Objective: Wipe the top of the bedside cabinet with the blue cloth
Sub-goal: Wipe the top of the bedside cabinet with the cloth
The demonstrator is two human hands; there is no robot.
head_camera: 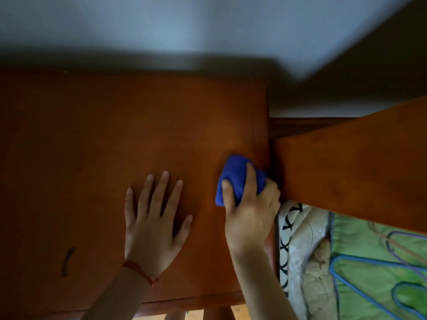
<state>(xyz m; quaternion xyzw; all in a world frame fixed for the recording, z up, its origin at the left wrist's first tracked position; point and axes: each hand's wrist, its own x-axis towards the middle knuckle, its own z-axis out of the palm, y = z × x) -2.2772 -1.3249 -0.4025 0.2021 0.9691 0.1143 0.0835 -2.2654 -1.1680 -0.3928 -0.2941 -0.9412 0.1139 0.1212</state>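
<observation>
The reddish-brown wooden top of the bedside cabinet (115,139) fills most of the view, its far edge meeting a pale wall (184,24). The right hand (250,211) sits near the cabinet's right edge and clasps a bunched bright blue cloth (235,175). The thumb lies curled down the cloth's left side, the index finger crosses over its top, and the remaining fingers wrap its right side, so the wad bulges out ahead of the knuckles and beyond the fingertips, toward the wall. The cloth rests on the wooden surface, just beside the gap at the cabinet's right edge.

The left hand (153,222) lies flat on the cabinet top to the left of the cloth, palm down, fingers straight and spread, grasping nothing; it is near the cloth but apart from it. A thin red cord bracelet (141,272) circles that wrist.

A small dark curved mark (67,262) shows on the wood toward the near left. To the right, a broad orange-brown wooden board (358,172) slants across the frame close to the right hand's knuckles. Below it lie a white fabric with black crosses (285,229), a green sheet (374,273) and blue wire hangers (369,299) resting on that sheet.
</observation>
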